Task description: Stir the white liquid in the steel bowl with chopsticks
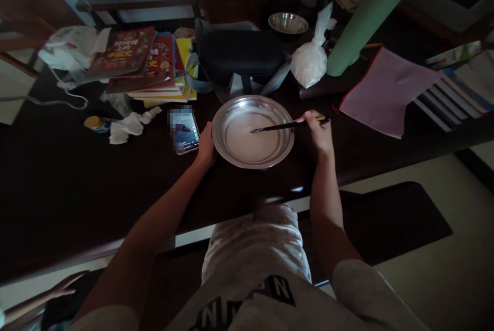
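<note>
A shiny metal bowl point(221, 152) stands on the dark table in front of me, with a pale, milky mixture point(250, 143) in its bottom. My left hand point(207, 146) is closed against the bowl's left side, its fingers partly hidden by the rim. Dark chopsticks point(276, 126) are gripped in my right hand point(317, 127) over the right rim. Their tips reach into the mixture near the middle of the bowl. Just left of my left hand lies a phone point(186, 130) with its screen lit.
Behind the bowl are a black case point(241, 53), a knotted bag of white powder point(309, 63) and a tall green bottle point(370, 22). Stacked books point(142, 63), crumpled tissue point(127, 126) and a small jar point(97, 124) lie left. A pink pouch point(389, 91) is right. Another person's hand point(65, 287) shows lower left.
</note>
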Action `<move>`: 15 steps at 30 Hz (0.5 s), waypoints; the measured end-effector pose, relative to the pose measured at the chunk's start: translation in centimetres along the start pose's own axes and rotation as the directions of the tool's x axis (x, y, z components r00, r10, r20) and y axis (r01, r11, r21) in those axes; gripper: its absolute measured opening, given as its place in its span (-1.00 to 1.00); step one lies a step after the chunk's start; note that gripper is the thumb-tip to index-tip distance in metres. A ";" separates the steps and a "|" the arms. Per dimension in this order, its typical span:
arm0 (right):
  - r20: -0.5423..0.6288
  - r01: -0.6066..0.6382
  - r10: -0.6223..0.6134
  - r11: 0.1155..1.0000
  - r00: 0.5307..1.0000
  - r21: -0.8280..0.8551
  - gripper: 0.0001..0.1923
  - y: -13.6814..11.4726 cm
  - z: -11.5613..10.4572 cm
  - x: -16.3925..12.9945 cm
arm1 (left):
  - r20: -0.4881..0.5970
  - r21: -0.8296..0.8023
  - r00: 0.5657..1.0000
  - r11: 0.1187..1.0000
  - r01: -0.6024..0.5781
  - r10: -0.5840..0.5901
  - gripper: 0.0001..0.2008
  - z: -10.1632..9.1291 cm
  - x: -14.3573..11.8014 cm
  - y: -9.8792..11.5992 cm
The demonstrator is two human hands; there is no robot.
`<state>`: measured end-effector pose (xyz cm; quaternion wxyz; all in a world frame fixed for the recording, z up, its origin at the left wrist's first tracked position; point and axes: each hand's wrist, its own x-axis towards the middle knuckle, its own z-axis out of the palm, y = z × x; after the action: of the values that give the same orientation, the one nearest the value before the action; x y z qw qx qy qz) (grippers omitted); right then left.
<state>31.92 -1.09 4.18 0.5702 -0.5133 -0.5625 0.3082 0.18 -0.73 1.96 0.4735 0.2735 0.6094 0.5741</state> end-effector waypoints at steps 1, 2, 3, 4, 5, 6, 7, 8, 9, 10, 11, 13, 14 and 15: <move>-0.046 -0.006 0.006 1.000 0.999 -0.003 -0.42 0.1 -0.2 0.0 | -0.001 0.018 1.000 1.000 -0.005 0.005 -0.62 0.0 -0.1 0.1; -0.074 -0.011 0.011 1.000 0.997 0.000 -0.43 0.2 -0.4 0.0 | 0.005 0.037 1.000 0.999 -0.026 0.026 -0.62 0.0 -0.1 0.1; -0.068 -0.019 0.019 1.000 0.998 0.005 -0.43 0.3 -0.6 0.0 | 0.013 0.059 0.999 0.997 -0.050 0.049 -0.62 -0.1 0.0 0.1; -0.041 -0.028 0.028 1.000 0.999 0.011 -0.44 0.3 -0.6 -0.1 | 0.018 0.079 0.998 0.995 -0.068 0.067 -0.63 -0.2 0.0 0.1; 0.006 -0.037 0.037 0.999 0.999 0.012 -0.44 0.2 -0.5 -0.1 | 0.019 0.091 0.997 0.993 -0.077 0.076 -0.65 -0.3 0.1 0.0; 0.059 -0.043 0.043 0.999 0.997 0.010 -0.44 0.1 -0.4 -0.2 | 0.018 0.093 0.997 0.993 -0.078 0.076 -0.66 -0.3 0.2 0.0; 0.103 -0.044 0.044 0.999 0.994 0.005 -0.43 0.0 -0.2 -0.2 | 0.017 0.087 0.997 0.994 -0.073 0.072 -0.67 -0.4 0.2 -0.1; 0.126 -0.037 0.036 0.999 0.991 0.001 -0.43 -0.1 -0.1 -0.2 | 0.016 0.074 0.998 0.995 -0.067 0.066 -0.68 -0.4 0.2 -0.1; 0.125 -0.027 0.027 1.000 0.992 -0.003 -0.43 -0.1 0.0 -0.2 | 0.016 0.060 0.998 0.996 -0.060 0.059 -0.69 -0.4 0.2 -0.1; 0.101 -0.017 0.017 1.000 0.995 -0.004 -0.43 -0.1 0.1 -0.2 | 0.012 0.051 0.998 0.997 -0.054 0.054 -0.69 -0.3 0.2 0.0; 0.062 -0.010 0.010 1.000 0.998 -0.005 -0.44 -0.1 0.0 -0.1 | 0.006 0.050 0.999 0.998 -0.049 0.048 -0.68 -0.3 0.1 0.0; -0.027 -0.006 0.006 1.000 1.000 0.000 -0.45 0.2 -0.3 0.0 | -0.012 0.061 0.999 0.997 -0.040 0.041 -0.67 -0.2 0.0 0.1; -0.050 -0.009 0.009 1.000 0.999 0.005 -0.45 0.3 -0.4 0.0 | -0.015 0.065 0.999 0.997 -0.043 0.044 -0.65 -0.1 0.1 0.1; -0.048 -0.015 0.015 1.000 0.999 0.009 -0.45 0.3 -0.5 0.0 | -0.012 0.064 0.999 0.997 -0.051 0.051 -0.64 -0.1 0.1 0.0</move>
<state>32.48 -1.14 3.93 0.5835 -0.5224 -0.5433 0.3024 0.04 -0.70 1.94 0.4455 0.2999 0.6235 0.5682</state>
